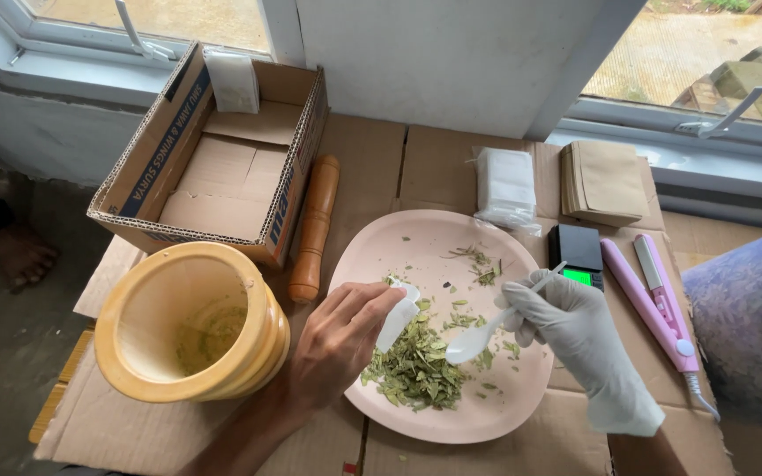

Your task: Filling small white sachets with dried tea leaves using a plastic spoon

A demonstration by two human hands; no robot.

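Head view: bare left hand (339, 342) grasps a small white sachet (398, 319); gloved right hand (575, 339) grips a white plastic spoon (487, 333) over dried leaves (416, 366) on a pink plate (399, 247).

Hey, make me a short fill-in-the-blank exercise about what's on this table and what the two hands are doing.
1. The gloved right hand holds a white plastic ____.
2. The dried green leaves lie on a pink ____.
3. The wooden pestle lies between the plate and the cardboard ____.
4. The bare left hand holds a small white ____.

Missing words: spoon; plate; box; sachet
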